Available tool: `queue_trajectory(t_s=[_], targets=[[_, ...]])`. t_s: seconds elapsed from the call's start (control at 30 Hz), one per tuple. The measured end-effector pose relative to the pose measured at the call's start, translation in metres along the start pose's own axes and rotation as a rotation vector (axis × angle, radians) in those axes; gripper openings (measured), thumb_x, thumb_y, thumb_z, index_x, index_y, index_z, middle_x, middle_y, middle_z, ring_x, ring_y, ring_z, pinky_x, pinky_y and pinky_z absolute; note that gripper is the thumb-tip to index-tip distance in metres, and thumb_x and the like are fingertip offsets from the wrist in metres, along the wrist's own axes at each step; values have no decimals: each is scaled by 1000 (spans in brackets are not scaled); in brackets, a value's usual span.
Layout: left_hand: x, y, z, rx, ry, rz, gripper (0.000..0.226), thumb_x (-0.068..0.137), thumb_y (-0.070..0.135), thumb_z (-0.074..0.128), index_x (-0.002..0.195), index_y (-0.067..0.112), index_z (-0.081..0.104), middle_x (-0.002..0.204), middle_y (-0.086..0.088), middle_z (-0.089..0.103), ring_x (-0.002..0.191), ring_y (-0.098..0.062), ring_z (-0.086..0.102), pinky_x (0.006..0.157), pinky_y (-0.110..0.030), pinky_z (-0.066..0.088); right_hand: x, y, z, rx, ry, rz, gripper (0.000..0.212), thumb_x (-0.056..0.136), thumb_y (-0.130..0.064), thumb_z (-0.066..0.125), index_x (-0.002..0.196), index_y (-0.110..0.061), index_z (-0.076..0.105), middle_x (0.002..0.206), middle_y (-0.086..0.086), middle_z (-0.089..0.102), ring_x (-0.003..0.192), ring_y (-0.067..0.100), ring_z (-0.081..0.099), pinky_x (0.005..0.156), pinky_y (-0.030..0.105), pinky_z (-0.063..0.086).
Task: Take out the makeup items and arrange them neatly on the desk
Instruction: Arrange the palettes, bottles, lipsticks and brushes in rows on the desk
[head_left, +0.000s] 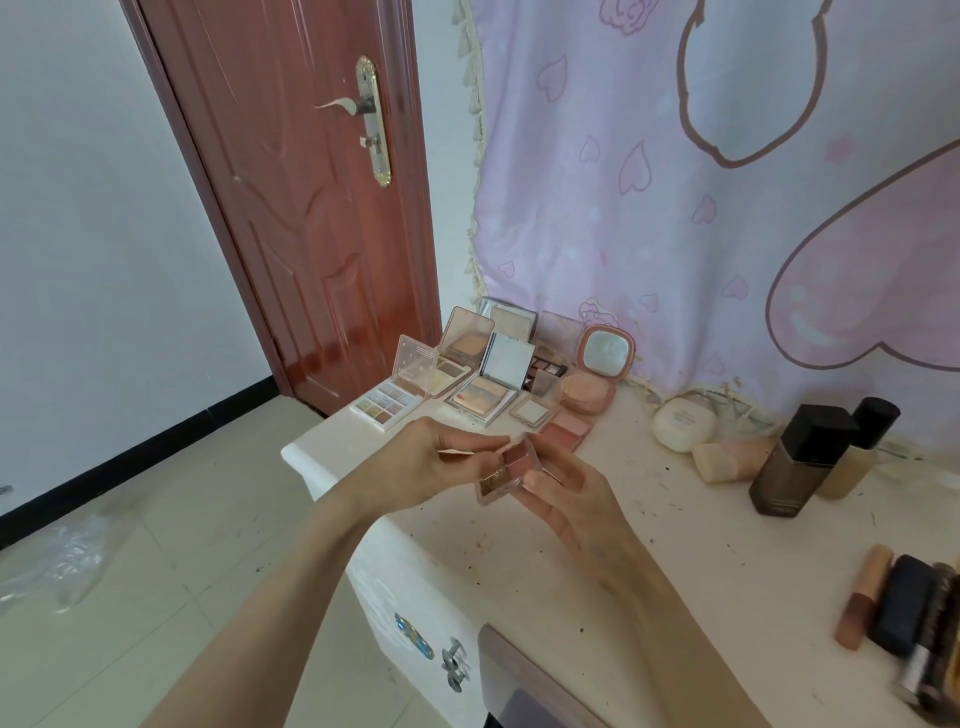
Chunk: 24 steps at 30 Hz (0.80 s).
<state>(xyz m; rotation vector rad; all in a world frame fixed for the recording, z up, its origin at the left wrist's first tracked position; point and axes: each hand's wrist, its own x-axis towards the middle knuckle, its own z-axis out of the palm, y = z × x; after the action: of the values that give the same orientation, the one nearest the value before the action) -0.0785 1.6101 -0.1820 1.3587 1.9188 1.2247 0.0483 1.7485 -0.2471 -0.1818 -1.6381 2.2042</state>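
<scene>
Two bare hands meet above the near edge of the white desk (649, 519) and hold one small palette (506, 470) between them. The left hand (415, 462) comes in from 7 o'clock, and its fingers curl and pinch the thin open lid at the 9 o'clock side of the palette. The right hand (576, 499) comes in from 5 o'clock, and its fingers curl under the palette with the thumb pressed on its edge. The palette shows a pink pan and a gold glitter pan. Up at 12 o'clock from the hands, a bunch of open palettes (467, 374) stand close together at the back corner of the desk, with a round pink compact (597, 371) at their 3 o'clock end. Toward 2 o'clock sit a white jar (683, 423), a pale tube (727, 460) lying down, and a dark bottle (802, 460). At 4 o'clock, near the edge, lie a tan stick (865, 595) and a dark case (906, 603).
</scene>
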Motion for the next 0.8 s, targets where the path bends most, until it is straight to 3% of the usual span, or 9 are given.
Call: queue_trajectory(t_s=[0.07,0.13,0.23,0.33,0.47,0.6,0.7,0.8], targets=[[3,0,-9,69,18,12,26,90,18,55,114,18,65,110,8,68,105,-3,61,92,-17,46,4,4,1,111,-17,40,39,80,-2,61,111,-25,68,118,1,65,108,20,63,84,27,53],[9,-4,-17,137,111,1,25,92,18,52,112,14,67,106,4,69,100,-9,64,86,-19,50,10,8,5,124,-14,115,54,81,10,58,126,-21,52,124,6,59,106,22,63,84,32,54],[21,-11,-24,189,209,-89,23,94,13,49,109,7,66,103,-8,69,87,-19,65,77,-24,52,20,10,16,-156,-16,150,67,81,10,58,134,-27,39,119,0,59,99,12,65,87,31,53],[32,-20,-28,242,220,-179,22,94,10,49,107,7,67,102,-7,68,79,-16,61,76,-24,49,33,12,27,-247,28,173,53,81,-1,65,127,-23,50,114,-1,62,97,13,66,88,31,53],[42,-24,-33,381,262,-169,21,93,9,52,102,9,70,88,0,68,70,-6,56,64,-2,39,52,12,37,-219,163,234,44,81,-16,70,120,-8,51,109,2,58,91,24,68,82,37,56],[51,-25,-37,424,326,-155,21,92,7,51,99,9,71,83,9,64,64,5,52,64,4,33,66,10,43,-406,132,207,46,79,-7,68,115,-24,46,107,-10,52,95,23,65,86,40,54],[55,-28,-42,438,344,-174,21,92,8,51,97,12,71,78,15,61,64,8,51,69,-2,35,74,14,41,-437,207,191,33,84,-11,63,116,-14,54,98,-10,56,95,20,63,87,39,53],[57,-31,-42,401,342,-199,20,92,10,52,97,12,72,77,12,62,69,-2,55,82,-17,42,80,17,40,-589,306,112,17,90,-23,56,103,-14,62,88,-11,59,87,9,57,75,18,47]])
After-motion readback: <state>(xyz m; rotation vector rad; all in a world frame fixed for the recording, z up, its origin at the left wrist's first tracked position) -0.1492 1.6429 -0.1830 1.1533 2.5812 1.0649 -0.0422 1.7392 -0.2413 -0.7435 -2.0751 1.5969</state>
